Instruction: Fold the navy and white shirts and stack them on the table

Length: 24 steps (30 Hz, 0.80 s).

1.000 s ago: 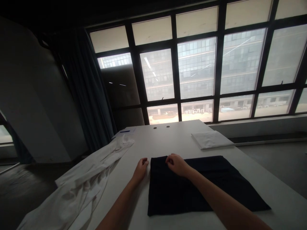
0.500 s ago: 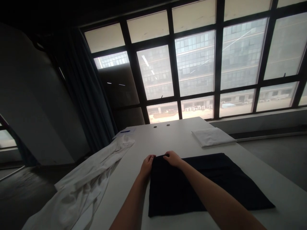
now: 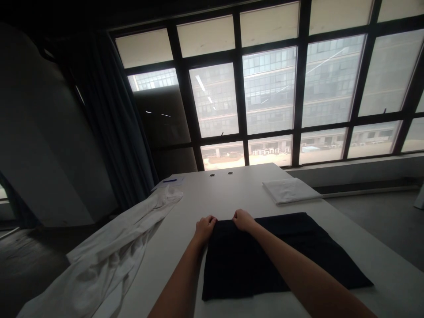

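A dark, nearly black folded cloth [image 3: 238, 265] lies flat on the white table [image 3: 205, 194] in front of me; its exact kind of garment does not show. My left hand [image 3: 205, 227] is closed on its far left corner. Along the same far edge, a little to the right, my right hand [image 3: 243, 219] grips the cloth with curled fingers. My right forearm crosses over the middle of the cloth and hides part of it.
A crumpled white cloth [image 3: 112, 251] hangs over the table's left edge. Beyond the dark cloth, at the right, lies a folded white cloth [image 3: 289, 191]. A blue pen [image 3: 170, 180] rests on paper at the far left corner. Windows and a dark curtain [image 3: 115, 128] stand behind.
My right hand has shifted slightly right along the cloth's far edge, its fingers now more curled. My left hand stays at the corner. The view has turned slightly.
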Each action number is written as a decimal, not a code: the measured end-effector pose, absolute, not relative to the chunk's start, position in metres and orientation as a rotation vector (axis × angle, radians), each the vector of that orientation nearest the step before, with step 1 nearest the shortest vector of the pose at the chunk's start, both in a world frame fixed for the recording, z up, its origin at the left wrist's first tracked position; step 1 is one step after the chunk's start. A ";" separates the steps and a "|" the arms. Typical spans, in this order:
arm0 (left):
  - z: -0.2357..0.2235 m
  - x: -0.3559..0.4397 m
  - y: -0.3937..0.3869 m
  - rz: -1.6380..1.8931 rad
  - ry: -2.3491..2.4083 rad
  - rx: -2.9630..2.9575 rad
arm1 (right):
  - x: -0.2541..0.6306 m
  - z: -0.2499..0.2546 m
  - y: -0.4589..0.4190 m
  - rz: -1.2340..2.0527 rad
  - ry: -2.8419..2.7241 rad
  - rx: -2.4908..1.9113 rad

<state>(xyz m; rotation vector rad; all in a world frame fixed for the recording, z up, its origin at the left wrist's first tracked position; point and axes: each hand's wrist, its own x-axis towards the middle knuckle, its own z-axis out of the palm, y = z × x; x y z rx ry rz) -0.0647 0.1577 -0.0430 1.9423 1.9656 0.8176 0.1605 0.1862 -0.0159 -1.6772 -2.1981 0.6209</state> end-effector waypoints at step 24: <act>-0.040 -0.075 0.150 0.821 2.015 1.836 | 0.144 0.020 0.103 0.191 -2.390 -1.332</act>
